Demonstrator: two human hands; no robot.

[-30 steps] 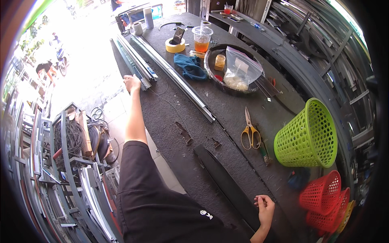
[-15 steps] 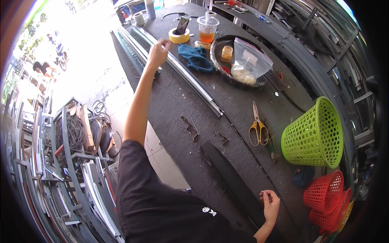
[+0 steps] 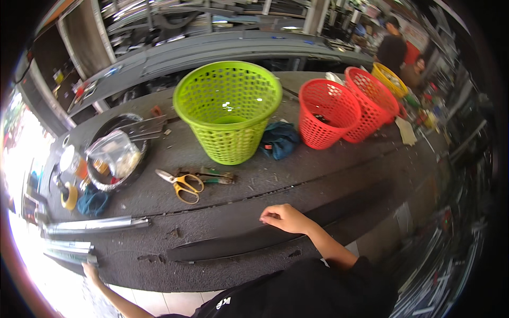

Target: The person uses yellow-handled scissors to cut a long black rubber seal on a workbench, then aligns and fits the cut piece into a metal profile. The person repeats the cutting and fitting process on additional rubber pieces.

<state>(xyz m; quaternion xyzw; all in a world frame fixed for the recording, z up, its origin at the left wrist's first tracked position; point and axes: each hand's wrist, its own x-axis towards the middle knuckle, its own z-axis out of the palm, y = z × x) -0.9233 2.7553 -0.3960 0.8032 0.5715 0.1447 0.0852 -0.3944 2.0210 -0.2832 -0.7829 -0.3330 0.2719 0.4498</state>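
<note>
Reaching to metal profiles, left hand, grip unclear, right hand loose, empty

nothing can be read for certain. in the lower middle of the frame, a small white print stands out on the black shirt; it sits slanted and looks letter-like, but is too small to make out. in the upper right, behind a person in dark clothes, a pale panel is too blurred to show any wording. near the centre, a blue cloth carries a small orange-red patch; whether it is a label cannot be told.
</note>
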